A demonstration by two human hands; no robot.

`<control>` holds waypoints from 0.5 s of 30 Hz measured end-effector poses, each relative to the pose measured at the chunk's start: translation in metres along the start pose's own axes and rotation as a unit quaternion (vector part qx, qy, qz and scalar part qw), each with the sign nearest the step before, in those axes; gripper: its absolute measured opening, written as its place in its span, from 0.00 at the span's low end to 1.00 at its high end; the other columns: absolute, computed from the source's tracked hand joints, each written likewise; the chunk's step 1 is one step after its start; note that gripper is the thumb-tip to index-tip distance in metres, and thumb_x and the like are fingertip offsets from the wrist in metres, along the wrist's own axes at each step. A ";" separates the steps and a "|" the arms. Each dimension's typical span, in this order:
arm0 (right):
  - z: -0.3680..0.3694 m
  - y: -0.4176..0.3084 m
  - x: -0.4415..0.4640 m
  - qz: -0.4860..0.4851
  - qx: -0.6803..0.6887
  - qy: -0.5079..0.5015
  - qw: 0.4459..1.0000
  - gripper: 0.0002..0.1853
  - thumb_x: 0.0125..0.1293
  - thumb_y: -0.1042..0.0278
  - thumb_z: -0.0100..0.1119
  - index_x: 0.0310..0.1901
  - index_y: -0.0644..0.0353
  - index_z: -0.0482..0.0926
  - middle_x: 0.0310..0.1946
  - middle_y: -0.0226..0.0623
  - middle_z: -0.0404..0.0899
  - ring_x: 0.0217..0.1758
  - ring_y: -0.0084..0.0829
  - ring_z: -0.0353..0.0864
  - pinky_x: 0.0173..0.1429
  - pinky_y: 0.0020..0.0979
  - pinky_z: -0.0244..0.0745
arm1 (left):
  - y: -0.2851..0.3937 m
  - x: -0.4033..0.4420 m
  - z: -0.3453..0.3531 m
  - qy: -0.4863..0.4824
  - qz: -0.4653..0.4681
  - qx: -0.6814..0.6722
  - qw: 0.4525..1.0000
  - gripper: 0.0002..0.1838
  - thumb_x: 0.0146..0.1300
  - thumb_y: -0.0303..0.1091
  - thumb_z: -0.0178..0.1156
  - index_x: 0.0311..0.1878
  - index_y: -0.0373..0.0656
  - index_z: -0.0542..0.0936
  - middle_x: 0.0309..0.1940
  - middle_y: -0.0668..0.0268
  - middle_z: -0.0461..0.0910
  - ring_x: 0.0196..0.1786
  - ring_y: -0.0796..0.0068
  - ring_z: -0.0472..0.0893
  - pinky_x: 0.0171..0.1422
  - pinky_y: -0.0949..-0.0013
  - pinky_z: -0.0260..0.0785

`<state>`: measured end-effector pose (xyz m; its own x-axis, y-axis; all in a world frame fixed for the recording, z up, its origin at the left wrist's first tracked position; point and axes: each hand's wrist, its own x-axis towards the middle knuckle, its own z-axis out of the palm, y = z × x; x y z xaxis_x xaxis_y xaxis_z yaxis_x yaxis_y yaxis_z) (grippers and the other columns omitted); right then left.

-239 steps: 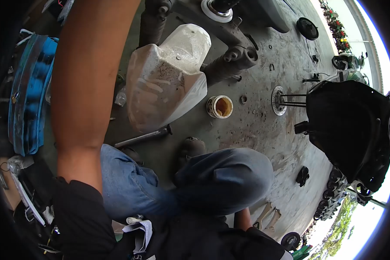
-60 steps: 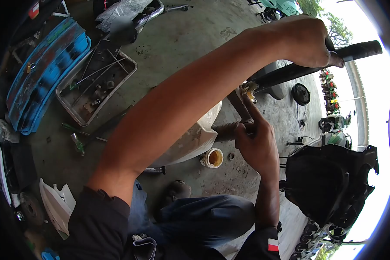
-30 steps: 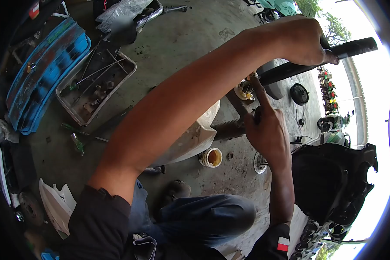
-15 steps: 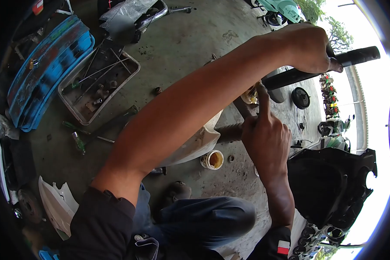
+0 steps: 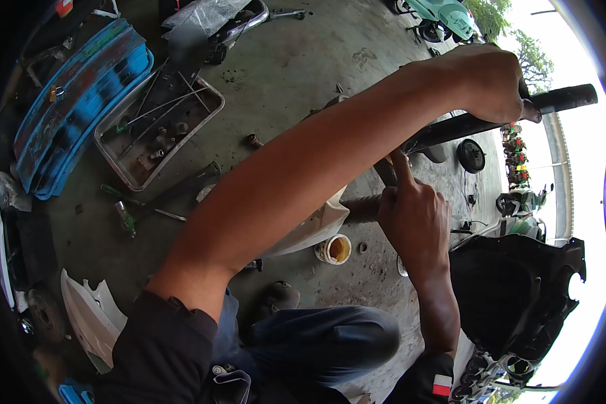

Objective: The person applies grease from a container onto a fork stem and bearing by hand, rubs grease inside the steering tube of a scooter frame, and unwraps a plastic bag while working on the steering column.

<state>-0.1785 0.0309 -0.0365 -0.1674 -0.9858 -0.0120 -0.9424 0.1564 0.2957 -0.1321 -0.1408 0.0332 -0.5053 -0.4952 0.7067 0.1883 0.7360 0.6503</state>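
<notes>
My left forearm crosses the view, and my left hand (image 5: pixel 493 82) is closed round a long black tube (image 5: pixel 569 99) slanting up to the right. Below the forearm, my right hand (image 5: pixel 416 219) has its index finger stretched toward the tube's lower end, while its other fingers are curled. A small yellowish bit shows by that fingertip; the exact contact is partly hidden by my left forearm. Under my right hand, a dark ribbed cylinder (image 5: pixel 362 209) extends from a pale panel (image 5: pixel 310 232). An open white tub (image 5: pixel 333 249) with yellow-brown paste inside stands on the floor nearby.
A metal tray (image 5: pixel 138 182) with rods and sockets lies left, beside a blue panel (image 5: pixel 81 108). A green-handled screwdriver (image 5: pixel 124 219) lies below it. A large black moulded part (image 5: pixel 518 289) sits at right, near a black round part (image 5: pixel 470 155). Scooters (image 5: pixel 448 20) stand behind.
The view has shifted slightly. My right index fingertip has moved down and left by the tube's lower end, and the yellowish part there is now mostly covered. My left hand keeps its hold.
</notes>
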 end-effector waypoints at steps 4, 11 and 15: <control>-0.009 0.009 -0.002 -0.017 0.045 0.072 0.996 0.34 0.64 0.71 0.60 0.74 0.54 0.67 0.26 0.47 0.86 0.29 0.51 0.89 0.35 0.50 0.82 | -0.002 0.000 0.001 0.011 0.003 -0.002 1.000 0.30 0.64 0.59 0.71 0.28 0.36 0.87 0.19 0.56 0.81 0.27 0.62 0.84 0.44 0.58 0.77; 0.003 0.008 0.021 0.000 -0.022 0.059 0.998 0.30 0.65 0.71 0.61 0.70 0.51 0.72 0.30 0.48 0.87 0.31 0.50 0.89 0.36 0.50 0.83 | -0.003 0.006 0.005 0.013 0.007 0.020 1.000 0.30 0.63 0.62 0.70 0.40 0.38 0.91 0.24 0.54 0.85 0.33 0.60 0.88 0.47 0.57 0.78; 0.006 0.013 0.010 -0.054 0.050 0.073 0.995 0.29 0.65 0.72 0.59 0.69 0.52 0.74 0.29 0.48 0.87 0.29 0.51 0.87 0.35 0.49 0.82 | -0.003 0.004 0.003 0.027 0.016 0.050 0.998 0.33 0.62 0.63 0.70 0.36 0.32 0.88 0.26 0.50 0.85 0.35 0.56 0.88 0.50 0.56 0.78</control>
<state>-0.1938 0.0237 -0.0385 -0.0263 -0.9944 0.1024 -0.9780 0.0468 0.2034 -0.1370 -0.1433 0.0330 -0.4546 -0.4931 0.7417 0.1163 0.7928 0.5983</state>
